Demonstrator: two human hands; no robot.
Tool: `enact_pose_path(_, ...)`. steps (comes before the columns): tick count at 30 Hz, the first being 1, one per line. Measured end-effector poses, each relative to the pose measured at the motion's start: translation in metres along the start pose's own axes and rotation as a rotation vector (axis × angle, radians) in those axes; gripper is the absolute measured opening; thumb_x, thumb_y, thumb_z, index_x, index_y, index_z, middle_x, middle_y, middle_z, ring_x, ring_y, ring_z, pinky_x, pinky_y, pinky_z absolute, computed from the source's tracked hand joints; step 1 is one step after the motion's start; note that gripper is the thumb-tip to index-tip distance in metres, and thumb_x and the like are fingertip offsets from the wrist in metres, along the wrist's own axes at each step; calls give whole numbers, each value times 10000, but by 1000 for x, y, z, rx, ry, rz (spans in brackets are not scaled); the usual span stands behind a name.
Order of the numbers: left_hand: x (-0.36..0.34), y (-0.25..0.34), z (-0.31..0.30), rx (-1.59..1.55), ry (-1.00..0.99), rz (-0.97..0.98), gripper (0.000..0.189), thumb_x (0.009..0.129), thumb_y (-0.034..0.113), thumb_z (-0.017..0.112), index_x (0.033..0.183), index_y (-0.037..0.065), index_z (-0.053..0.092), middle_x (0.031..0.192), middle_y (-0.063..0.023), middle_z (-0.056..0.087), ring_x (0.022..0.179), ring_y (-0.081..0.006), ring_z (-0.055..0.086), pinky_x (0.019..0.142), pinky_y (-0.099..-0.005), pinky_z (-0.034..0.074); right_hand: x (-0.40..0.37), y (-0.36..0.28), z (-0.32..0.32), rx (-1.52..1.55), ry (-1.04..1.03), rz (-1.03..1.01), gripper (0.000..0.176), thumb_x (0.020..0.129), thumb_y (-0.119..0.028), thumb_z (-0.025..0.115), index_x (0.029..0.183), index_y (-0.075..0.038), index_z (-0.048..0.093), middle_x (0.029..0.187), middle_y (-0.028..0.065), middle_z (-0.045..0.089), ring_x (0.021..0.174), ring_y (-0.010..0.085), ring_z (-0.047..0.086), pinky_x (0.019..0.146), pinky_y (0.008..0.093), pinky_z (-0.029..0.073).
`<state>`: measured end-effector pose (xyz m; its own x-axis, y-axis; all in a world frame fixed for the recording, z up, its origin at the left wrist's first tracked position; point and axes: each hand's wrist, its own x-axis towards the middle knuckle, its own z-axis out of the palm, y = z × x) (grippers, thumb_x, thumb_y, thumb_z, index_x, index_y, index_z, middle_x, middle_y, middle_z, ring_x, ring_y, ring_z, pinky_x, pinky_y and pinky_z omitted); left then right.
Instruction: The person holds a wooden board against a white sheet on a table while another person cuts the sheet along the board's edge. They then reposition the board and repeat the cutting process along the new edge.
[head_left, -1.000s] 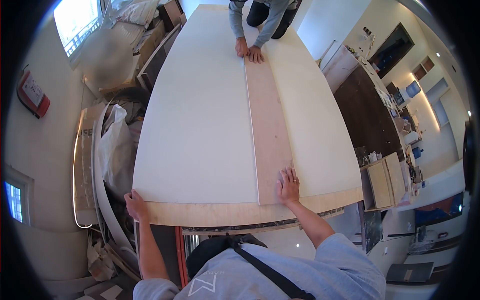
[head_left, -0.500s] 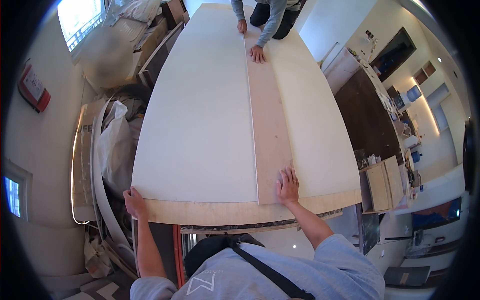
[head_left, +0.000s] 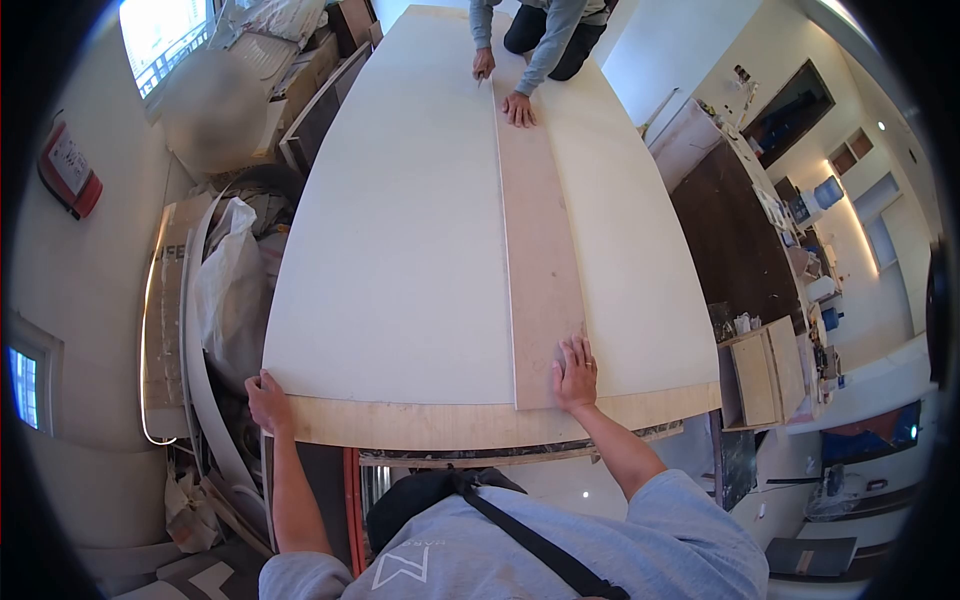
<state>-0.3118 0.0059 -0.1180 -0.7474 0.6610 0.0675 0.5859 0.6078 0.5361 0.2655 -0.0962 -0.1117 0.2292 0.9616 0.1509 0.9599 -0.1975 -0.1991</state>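
Fire extinguisher [head_left: 68, 170], red, with a pale label: on the wall, well left of the left hand's fingers and farther off.
Cardboard [head_left: 165, 310], brown, lettered: upright, left of the same fingers.
Plastic bag [head_left: 228, 290], whitish, crumpled: between the cardboard and the white sheet, just beyond those fingers.
Left hand [head_left: 270, 404]: fingers bent over the edge, grasping the near left corner of the white sheet; whether the counter's edge is also in the grip cannot be told.
White sheet [head_left: 400, 250], large: spread out to the right of and beyond the left fingers.
Counter [head_left: 400, 421], pale wood: under the sheet, a bare strip showing on the near side, between the two hands.
Co-worker's right hand [head_left: 484, 64]: far beyond the fingers of both near hands, clenched on a slim tool, its kind too small to tell, beside the plank's left edge.
Co-worker's left hand [head_left: 519, 109]: fingers spread, pressed on the plank's far part.
Plank [head_left: 540, 230], pinkish, long: flat on the sheet, its near end beneath the right fingers.
Right hand [head_left: 575, 374]: fingers released, laid flat on the plank, one ringed.
Wooden box [head_left: 762, 375]: well right of the right fingers.
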Motion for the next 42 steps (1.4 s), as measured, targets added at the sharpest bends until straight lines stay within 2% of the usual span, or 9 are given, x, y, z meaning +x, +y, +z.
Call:
enact_pose_path(9,-2,3,-3,-8,5,4,410,966,479,523,1039,85,610,949,-195,713,904,-426,672,784,-517,520,0,0,0,-1,8,-4,517,944,-340,517,1411,-122,471,1554,142,354,1471,360,252,1159,549,232)
enact_pose_path(12,-2,3,-3,-3,5,-3,405,967,475,522,1037,86,610,948,-194,713,905,-425,672,784,-515,520,-1,-2,-3,-39,5,-9,507,953,-319,523,1412,-111,466,1549,153,361,1461,362,271,1159,508,252)
enact_pose_path(33,-1,-1,0,4,-10,-6,389,971,475,517,1042,104,605,972,-170,715,924,-419,666,793,-517,512,-1,-1,-2,-49,2,-16,514,956,-314,520,1426,-116,451,1552,156,355,1461,363,269,1159,511,249)
enact_pose_path(42,0,0,0,7,5,2,396,970,485,513,1049,108,609,946,-188,717,906,-427,672,781,-522,518,0,-3,-4,-48,-21,5,514,957,-316,516,1429,-126,449,1566,148,336,1470,358,253,1163,519,243)
